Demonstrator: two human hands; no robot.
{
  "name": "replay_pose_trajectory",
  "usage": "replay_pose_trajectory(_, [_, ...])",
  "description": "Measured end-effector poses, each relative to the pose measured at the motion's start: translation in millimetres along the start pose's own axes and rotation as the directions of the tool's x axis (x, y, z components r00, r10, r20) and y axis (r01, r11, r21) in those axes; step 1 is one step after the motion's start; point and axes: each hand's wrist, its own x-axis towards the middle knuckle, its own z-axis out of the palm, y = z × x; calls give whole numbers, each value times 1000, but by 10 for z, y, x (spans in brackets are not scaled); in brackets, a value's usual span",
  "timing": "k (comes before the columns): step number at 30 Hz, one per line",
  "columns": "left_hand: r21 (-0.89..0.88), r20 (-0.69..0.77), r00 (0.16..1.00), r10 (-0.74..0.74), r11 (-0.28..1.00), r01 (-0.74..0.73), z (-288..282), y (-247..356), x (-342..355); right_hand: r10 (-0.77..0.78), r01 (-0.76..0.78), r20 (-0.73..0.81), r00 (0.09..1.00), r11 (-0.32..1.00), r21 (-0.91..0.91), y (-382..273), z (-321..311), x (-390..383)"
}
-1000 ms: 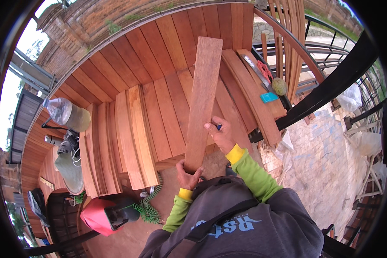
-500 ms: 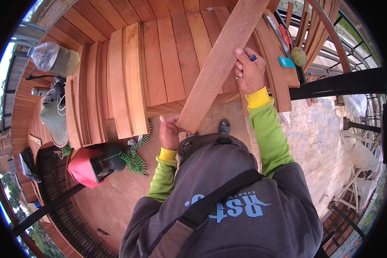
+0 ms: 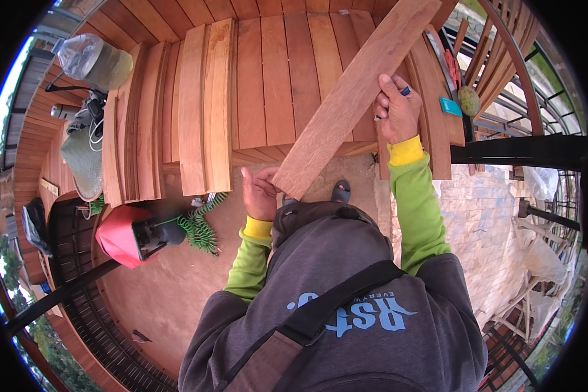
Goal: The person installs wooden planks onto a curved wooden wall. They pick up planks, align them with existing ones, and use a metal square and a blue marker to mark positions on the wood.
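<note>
A reddish-brown wooden board [image 3: 362,95] slants from near my body up to the far right, over the slatted wooden surface [image 3: 274,85]. My left hand [image 3: 261,193] holds its near end, the fingers partly hidden under the wood and the thumb standing up. Farther along, my right hand [image 3: 397,111] is closed at the board's right edge. A slim blue pen-like thing [image 3: 405,91] is tucked in that same hand, one end poking out past the fingers.
Stacked boards [image 3: 206,108] lie to the left, beside a clear plastic jug [image 3: 95,62]. A red-and-black machine [image 3: 127,236] with a green coiled hose [image 3: 199,234] stands below them. To the right are a teal box [image 3: 450,106], a roundish green fruit-like thing [image 3: 468,101] and a black rail [image 3: 516,150].
The board and my right hand have shifted a little to the right in the picture, and the surroundings have shifted as well. Both hands keep their hold on the board.
</note>
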Motion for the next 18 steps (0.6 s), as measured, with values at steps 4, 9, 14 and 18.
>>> replay_pose_trajectory(4, [70, -80, 995, 58, 996, -52, 13, -16, 16, 13, -13, 0, 1000, 1000, 4, -2, 18, -6])
replay_pose_trajectory(9, [7, 13, 1000, 12, 1000, -12, -117, -19, 39, 23, -23, -12, 1000, 1000, 3, 6, 56, -34])
replay_pose_trajectory(14, [123, -54, 998, 17, 992, -10, 8, 1, 36, 57, -57, -21, 998, 998, 13, 31, -2, -58])
replay_pose_trajectory(18, [479, 41, 999, -2, 878, -18, 172, 119, 93, 49, -50, -7, 999, 998, -31, 64, -7, -127])
